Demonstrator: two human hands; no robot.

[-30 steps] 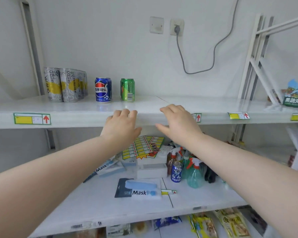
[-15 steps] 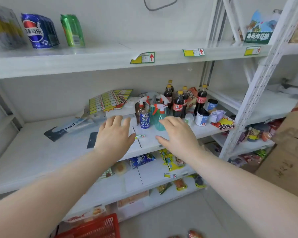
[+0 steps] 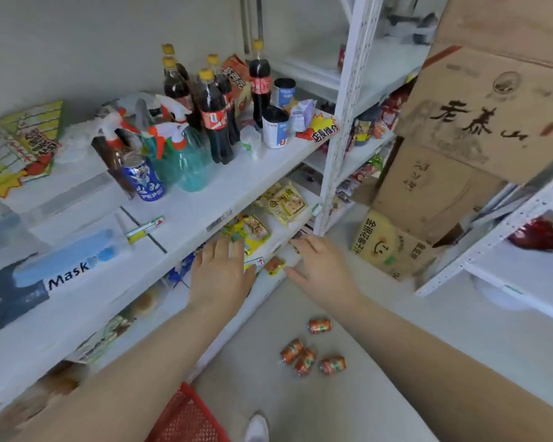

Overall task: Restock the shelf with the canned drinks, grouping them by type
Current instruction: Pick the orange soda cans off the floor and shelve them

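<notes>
restocking judged unfinished.
what look like four orange cans (image 3: 304, 358) are left on the floor (image 3: 412, 339); left hand (image 3: 221, 275) and right hand (image 3: 323, 269) are held empty, fingers loosely spread.

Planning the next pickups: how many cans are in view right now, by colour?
Orange cans on the floor: 4
Blue Pepsi can on the shelf: 1
White-and-blue tins on the shelf: 2
Total: 7

"PEPSI" on blue can (image 3: 146, 183), "Mask" on flat packet (image 3: 61, 275), Chinese characters on cardboard box (image 3: 479, 122)
</notes>
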